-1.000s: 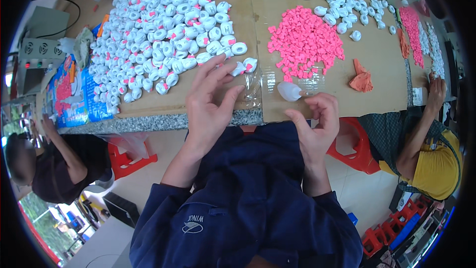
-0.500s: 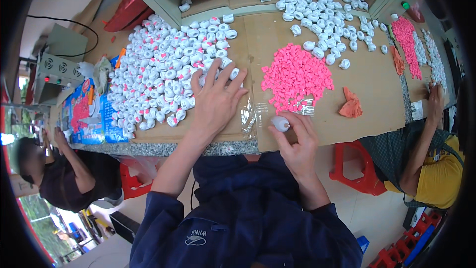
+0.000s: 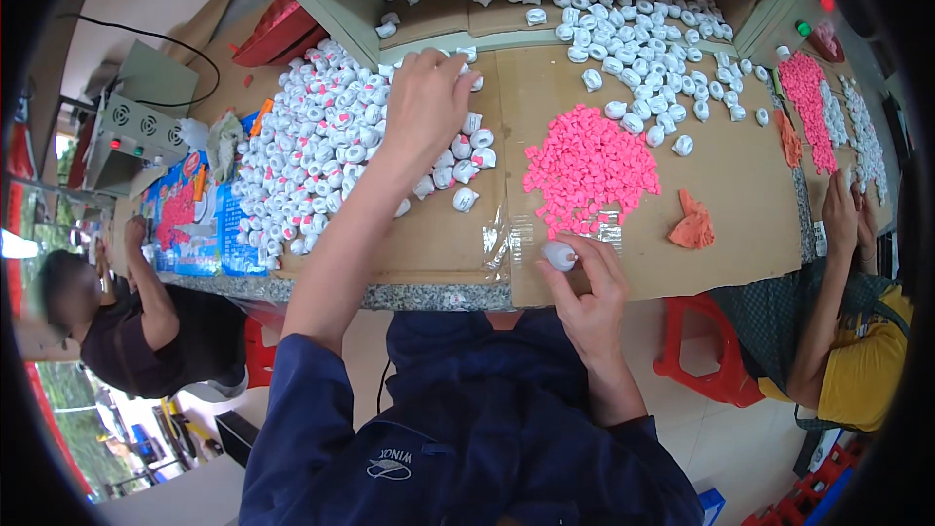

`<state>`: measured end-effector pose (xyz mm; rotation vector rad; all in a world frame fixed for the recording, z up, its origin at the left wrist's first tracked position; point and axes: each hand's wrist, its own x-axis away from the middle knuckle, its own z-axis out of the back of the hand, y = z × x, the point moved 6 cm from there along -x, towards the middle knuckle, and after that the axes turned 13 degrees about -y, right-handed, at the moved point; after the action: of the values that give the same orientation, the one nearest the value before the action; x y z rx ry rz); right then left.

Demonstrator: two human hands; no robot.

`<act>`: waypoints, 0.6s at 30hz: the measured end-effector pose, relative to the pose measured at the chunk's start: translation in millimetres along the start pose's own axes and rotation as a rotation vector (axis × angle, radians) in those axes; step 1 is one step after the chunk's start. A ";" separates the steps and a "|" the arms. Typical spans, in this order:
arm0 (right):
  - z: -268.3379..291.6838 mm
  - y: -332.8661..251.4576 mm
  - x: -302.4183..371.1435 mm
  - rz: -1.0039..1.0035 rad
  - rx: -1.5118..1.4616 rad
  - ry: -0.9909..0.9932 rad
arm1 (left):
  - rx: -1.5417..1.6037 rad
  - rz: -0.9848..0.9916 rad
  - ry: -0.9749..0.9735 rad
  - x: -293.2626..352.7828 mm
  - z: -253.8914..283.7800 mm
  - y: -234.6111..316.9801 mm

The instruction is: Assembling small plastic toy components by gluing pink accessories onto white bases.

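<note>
My left hand point(image 3: 429, 107) reaches across the far right edge of a big heap of small white rounded pieces point(image 3: 331, 127), many with pink bits on them. Its fingers are apart and slightly curved over the pieces; the fingertips partly hide what they touch. In my right hand point(image 3: 596, 307), close to the table's front edge, a small translucent white squeeze bottle point(image 3: 558, 254) is pinched between thumb and fingers, tip pointing toward the palm. Just beyond that hand lies a pile of small pink pieces point(image 3: 592, 164).
More white pieces point(image 3: 643, 68) spill from a grey-green box point(image 3: 341, 15) at the back. A crumpled orange scrap point(image 3: 691, 221) rests on the cardboard point(image 3: 740, 170) at right. Co-workers sit on either side; a red stool point(image 3: 706, 351) stands below.
My left hand has moved away from me, to the far edge of the heap, and several white pieces now lie spread beside my forearm. My right hand still holds the bottle.
</note>
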<state>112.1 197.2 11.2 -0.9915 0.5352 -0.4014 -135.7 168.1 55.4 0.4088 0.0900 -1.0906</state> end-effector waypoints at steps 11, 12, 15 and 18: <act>0.5 2.5 -1.3 0.003 0.022 -0.001 | 0.006 0.004 -0.460 -47.2 -39.6 -10.2; -0.2 2.3 -1.5 0.008 0.033 0.000 | -0.037 -0.074 -0.457 -45.1 -37.9 -6.8; -0.2 1.7 -2.0 0.011 0.045 0.001 | 0.046 -0.071 -0.605 -56.2 -41.9 -13.4; -0.3 1.1 -2.3 0.017 0.044 -0.002 | -0.001 -0.078 -0.611 -63.9 -43.1 -16.9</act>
<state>110.2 198.8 10.7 -0.9439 0.5309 -0.3957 -174.8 231.1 28.2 0.0582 -0.4362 -1.2513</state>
